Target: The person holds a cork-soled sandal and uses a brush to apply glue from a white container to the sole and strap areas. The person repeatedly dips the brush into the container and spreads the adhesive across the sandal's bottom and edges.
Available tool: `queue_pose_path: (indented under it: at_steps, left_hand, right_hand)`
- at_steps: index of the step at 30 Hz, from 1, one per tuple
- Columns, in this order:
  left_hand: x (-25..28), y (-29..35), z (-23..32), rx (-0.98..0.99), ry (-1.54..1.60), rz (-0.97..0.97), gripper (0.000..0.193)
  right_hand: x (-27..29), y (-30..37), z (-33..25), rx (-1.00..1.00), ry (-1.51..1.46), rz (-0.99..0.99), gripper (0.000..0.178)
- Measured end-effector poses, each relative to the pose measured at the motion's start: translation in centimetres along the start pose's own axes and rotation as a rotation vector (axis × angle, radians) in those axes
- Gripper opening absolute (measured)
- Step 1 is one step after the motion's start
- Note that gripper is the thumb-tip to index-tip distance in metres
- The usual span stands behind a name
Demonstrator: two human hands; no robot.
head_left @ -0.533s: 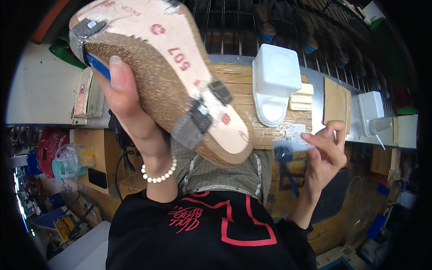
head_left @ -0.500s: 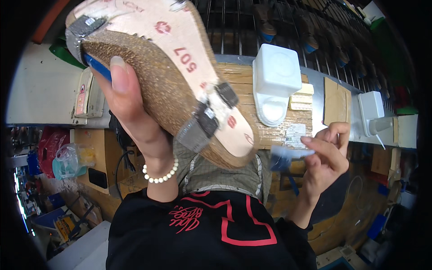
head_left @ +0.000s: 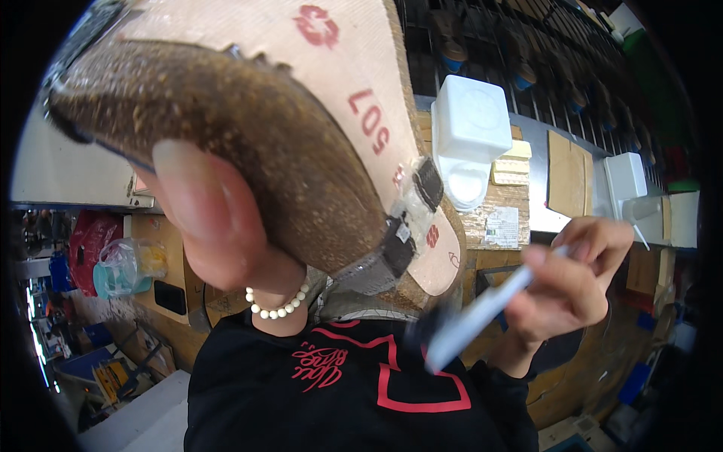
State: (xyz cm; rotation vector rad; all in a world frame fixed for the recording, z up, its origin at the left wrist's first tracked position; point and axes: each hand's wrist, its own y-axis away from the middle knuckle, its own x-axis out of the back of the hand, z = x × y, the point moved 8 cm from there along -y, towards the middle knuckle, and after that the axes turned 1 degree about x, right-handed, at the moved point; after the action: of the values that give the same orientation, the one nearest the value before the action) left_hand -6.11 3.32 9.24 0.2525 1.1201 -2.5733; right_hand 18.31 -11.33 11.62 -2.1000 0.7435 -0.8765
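Closer to the camera than in the earlier frame, the sole [head_left: 248,143] now fills ten to twelve o'clock, and the tool [head_left: 479,318] has swung down toward five o'clock. That sole is a long, waisted shape with grainy, speckled brown cork-like walls; its smooth pinkish inset face bears red print, and three dark strap pieces show along its edges, two of them flanking a whitish, glossy patch. It blocks the worktop's left part.

Below spreads the black shirt [head_left: 301,407], with red outlines. At one o'clock a rack [head_left: 561,64] of dark bars carries several dim shoes, too murky to count. Under it runs the worktop [head_left: 545,220], shiny metal with a rough wooden section.

At nine o'clock the left hand [head_left: 218,215] grips the sole's side, thumb on the cork; its other fingers are hidden. Toward four o'clock the right hand [head_left: 568,290] pinches the tool's pale, flat handle; the dark head is blurred.

Two white plastic containers stand at one and two o'clock, the nearer [head_left: 473,128] box-topped. Beside it lie one brown cardboard sheet [head_left: 570,175] and pale yellow blocks [head_left: 511,164]. One bracelet [head_left: 276,311] of round cream beads circles the left wrist.
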Motion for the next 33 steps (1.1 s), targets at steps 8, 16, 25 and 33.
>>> queue_pose_path:
  at_steps: [8,16,25,33]
  left_hand:
    - [-2.5,0.0,-0.3,0.347,0.275,-0.106,0.054]
    - [-4.1,1.1,-2.0,0.66,0.601,-0.27,0.059]
    - [-5.4,2.8,-2.7,0.853,0.67,-0.215,0.059]
    - [-6.3,4.0,-2.7,0.949,0.689,-0.441,0.063]
  right_hand:
    - [-1.1,1.4,1.5,-0.066,-0.118,-0.092,0.047]
    - [-1.2,1.4,1.4,-0.018,-0.175,-0.089,0.044]
    - [-1.9,0.8,1.8,0.007,-0.406,-0.129,0.045]
    - [-2.6,0.3,2.6,-0.02,-0.433,-0.187,0.045]
